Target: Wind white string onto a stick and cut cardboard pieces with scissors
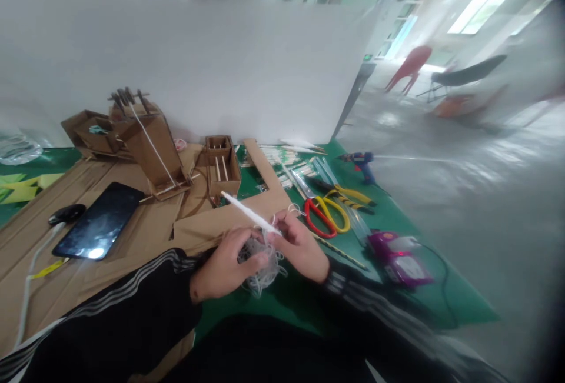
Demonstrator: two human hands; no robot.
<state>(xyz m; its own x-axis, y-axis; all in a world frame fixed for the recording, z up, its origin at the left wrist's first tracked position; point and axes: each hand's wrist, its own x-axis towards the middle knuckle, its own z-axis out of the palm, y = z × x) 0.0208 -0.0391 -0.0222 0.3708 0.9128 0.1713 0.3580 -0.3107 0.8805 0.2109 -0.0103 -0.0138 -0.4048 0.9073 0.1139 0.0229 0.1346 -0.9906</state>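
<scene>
A slim white stick, which looks wound with white string, slants up and left from the fingers of my right hand. Those fingers are pinched round its lower end, and a thin loop of string stands out beside them. Below it, a loose tangle of white string hangs against my left hand. The left thumb and fingers are curled round the side of that tangle. Some of the left fingertips are hidden behind the string and the stick.
Red-and-yellow scissors, pliers, a glue gun and a purple device lie to the right on the green table. Left are a black phone and a tall cardboard model. A small cardboard box stands ahead.
</scene>
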